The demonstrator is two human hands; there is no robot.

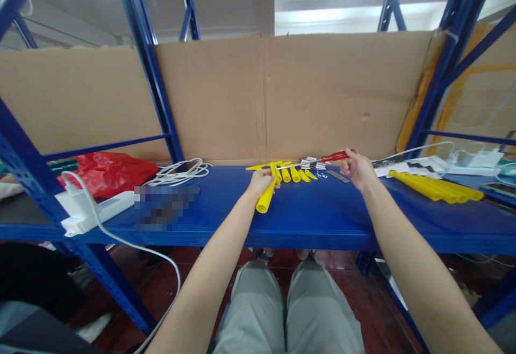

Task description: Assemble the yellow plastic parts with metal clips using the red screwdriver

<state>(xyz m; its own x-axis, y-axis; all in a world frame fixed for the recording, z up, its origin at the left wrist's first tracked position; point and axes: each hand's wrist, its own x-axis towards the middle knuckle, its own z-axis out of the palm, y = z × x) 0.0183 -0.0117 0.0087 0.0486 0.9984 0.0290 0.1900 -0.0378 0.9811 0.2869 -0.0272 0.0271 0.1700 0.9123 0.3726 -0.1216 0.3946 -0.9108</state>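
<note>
My left hand (260,183) is closed around a yellow plastic tube (265,202), whose open end tilts down toward me. In my right hand (358,168) is a screwdriver (335,156), gripped by its red handle. Its thin metal shaft points left and reaches the upper end of the yellow tube; exact contact at the tip is too small to make out. Just behind and right of my left hand lie several short yellow tubes and flat pointed yellow pieces (305,175). Small white-and-black pieces (312,164) sit beneath the shaft, with a grey flat strip (337,175) nearby.
Longer yellow tubes (439,188) lie together on the blue shelf (314,217) at right. A red plastic bag (115,171), coiled white cable (189,170) and white power strip (105,210) are left. Cardboard (322,91) stands along the back; blue posts (151,69) flank it.
</note>
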